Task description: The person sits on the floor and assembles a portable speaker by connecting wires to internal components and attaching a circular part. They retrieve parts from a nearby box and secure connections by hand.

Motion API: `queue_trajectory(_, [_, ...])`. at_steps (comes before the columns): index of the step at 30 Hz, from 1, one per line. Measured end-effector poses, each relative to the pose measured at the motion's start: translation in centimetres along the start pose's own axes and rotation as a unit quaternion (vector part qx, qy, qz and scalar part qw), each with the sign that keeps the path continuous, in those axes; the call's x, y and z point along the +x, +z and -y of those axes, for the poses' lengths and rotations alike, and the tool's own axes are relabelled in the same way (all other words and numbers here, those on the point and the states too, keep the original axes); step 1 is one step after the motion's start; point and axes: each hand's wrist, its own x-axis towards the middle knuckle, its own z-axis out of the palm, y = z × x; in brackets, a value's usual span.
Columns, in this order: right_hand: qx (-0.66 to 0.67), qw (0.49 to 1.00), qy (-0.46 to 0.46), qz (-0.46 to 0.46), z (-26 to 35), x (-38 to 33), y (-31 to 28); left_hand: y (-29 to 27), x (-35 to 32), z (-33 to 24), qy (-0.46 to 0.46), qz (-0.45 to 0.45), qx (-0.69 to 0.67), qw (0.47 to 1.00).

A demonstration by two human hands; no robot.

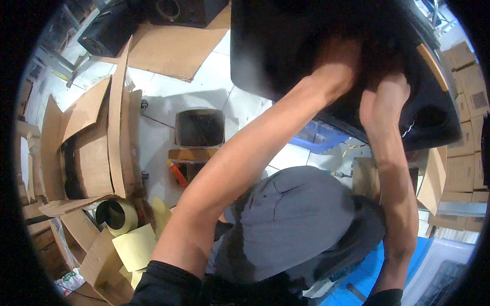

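A large black cabinet (270, 56), which looks like a speaker box, leans across the top right in front of me. My left hand (343, 53) reaches into its dark upper part, where shadow swallows the fingers. Lower and to the right, my right hand (389, 94) is at the cabinet's dark face, with its wrist bent and its fingertips lost in the dark. Whatever either hand touches or holds is hidden. Thin twisted wires (408, 128) hang beside my right wrist, over the cabinet's lower edge.
An open cardboard box (120, 132) stands at the left, above a cardboard tube (117, 217) and yellow sheets (137, 248). A small dark-topped stool (200, 127) and an orange-red tube (177, 173) are nearer. A blue plastic bin (316, 137) sits beneath the cabinet; stacked cartons (464, 143) line the right.
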Motion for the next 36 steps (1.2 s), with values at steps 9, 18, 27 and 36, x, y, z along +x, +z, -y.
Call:
queue_trajectory(9, [-0.236,0.956,-0.048,0.165,0.8,-2.7,-3.3,-3.0,-1.5,-1.9,0.171,-0.075,-0.016,0.982])
queue_trajectory(18, [-0.324,0.891,-0.061,0.312,1.1,-2.2,-5.3,-4.2,-2.0,-7.9,0.021,-0.070,-0.112,0.991])
queue_trajectory(27, [-0.107,0.868,0.309,0.375,9.1,-6.8,-7.0,-7.6,-1.8,-7.9,-0.345,0.068,-0.488,0.799])
queue_trajectory(36, [-0.358,0.844,0.178,0.356,16.5,-10.8,-4.9,-11.9,-3.9,-8.2,-0.169,0.171,-0.121,0.963])
